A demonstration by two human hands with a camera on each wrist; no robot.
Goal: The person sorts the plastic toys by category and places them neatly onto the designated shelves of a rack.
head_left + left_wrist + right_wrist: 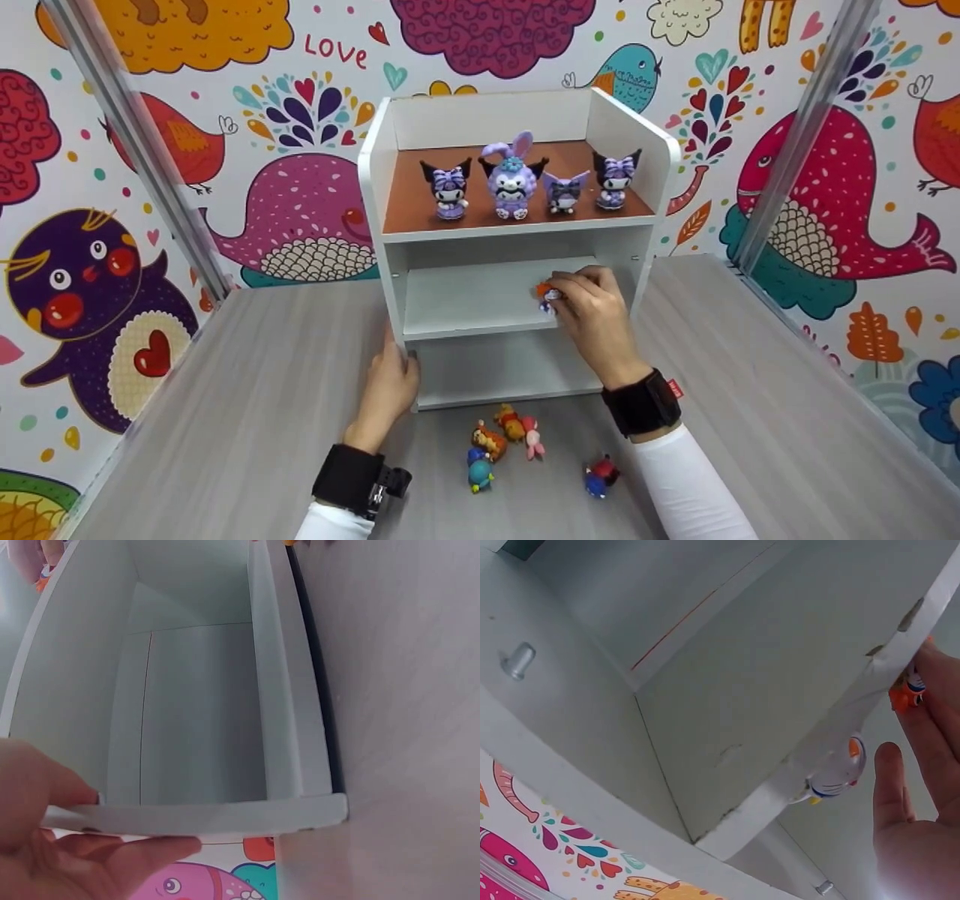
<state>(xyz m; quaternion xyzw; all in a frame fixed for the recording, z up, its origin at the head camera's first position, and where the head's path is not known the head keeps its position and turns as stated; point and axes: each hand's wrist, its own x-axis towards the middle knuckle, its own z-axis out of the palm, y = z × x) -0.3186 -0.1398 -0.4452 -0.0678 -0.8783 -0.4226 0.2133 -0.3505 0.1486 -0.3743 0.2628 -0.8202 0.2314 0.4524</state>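
My right hand [598,319] is at the right part of the white shelf unit's middle shelf [472,300]. It pinches a small orange, white and blue figurine [909,692] between thumb and fingers, which partly hide it. A white figurine with blue and orange marks [841,765] shows beyond the shelf edge in the right wrist view, beside the fingertips. Low on the unit's left side, my left hand [390,386] grips the side panel [202,817], with the thumb inside and the fingers outside.
Several purple-and-white figurines, one a bunny-eared figurine [512,184], stand on the brown top shelf [480,161]. Before the unit lie an orange figurine [489,441], a yellow one [510,424], a pink one [532,439], a teal one [480,474] and red-and-blue pieces [601,476].
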